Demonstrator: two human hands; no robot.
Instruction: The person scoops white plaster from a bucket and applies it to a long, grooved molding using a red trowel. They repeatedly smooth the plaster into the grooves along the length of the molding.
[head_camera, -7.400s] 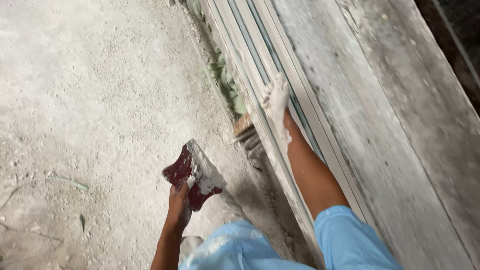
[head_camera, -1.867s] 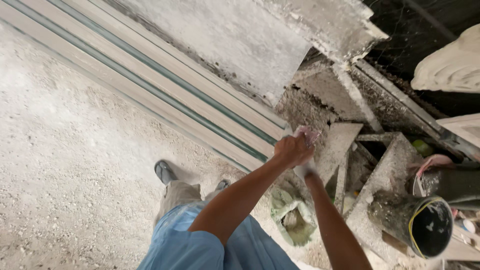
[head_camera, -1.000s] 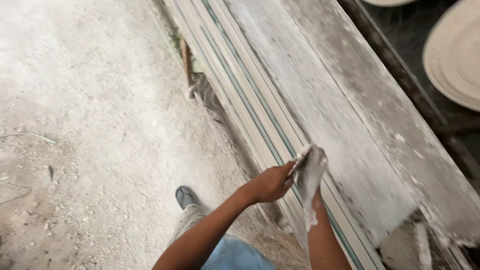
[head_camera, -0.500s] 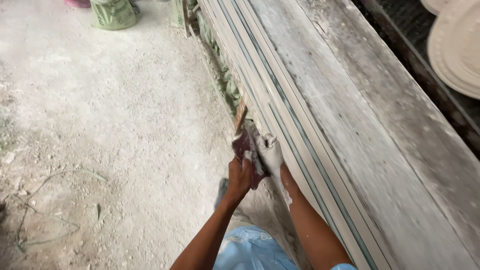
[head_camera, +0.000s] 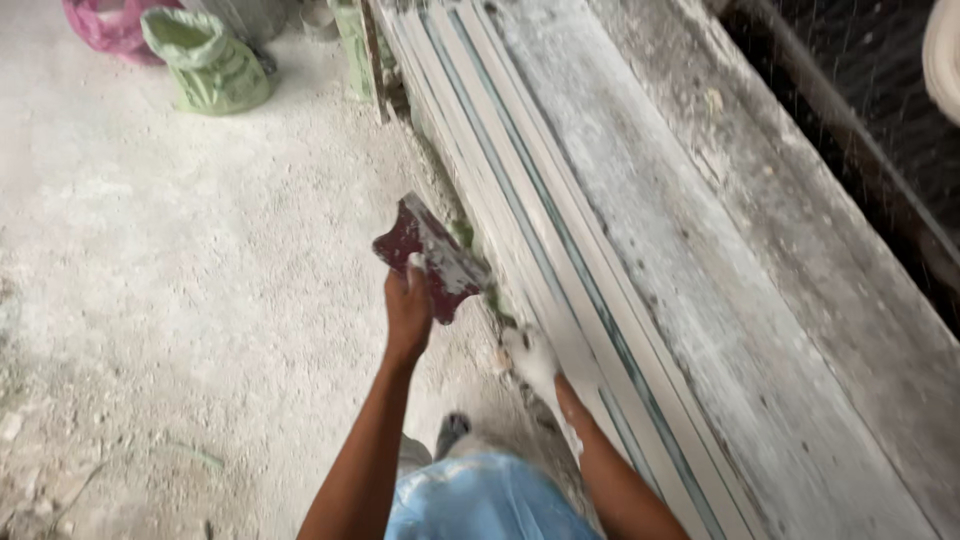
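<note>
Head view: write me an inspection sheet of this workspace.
Surface: long moulding bench, grey, plaster-crusted; ribbed profile along its near edge.
Job's things: dark red scraper smeared with white plaster.
Clutter: green sack and pink bag on the floor, far left.
Grippers: left hand grips the scraper; right hand, plaster-coated, rests against the profile edge.
Cables: nothing seen.
Surroundings: dusty floor; dark mesh beyond the bench.
</note>
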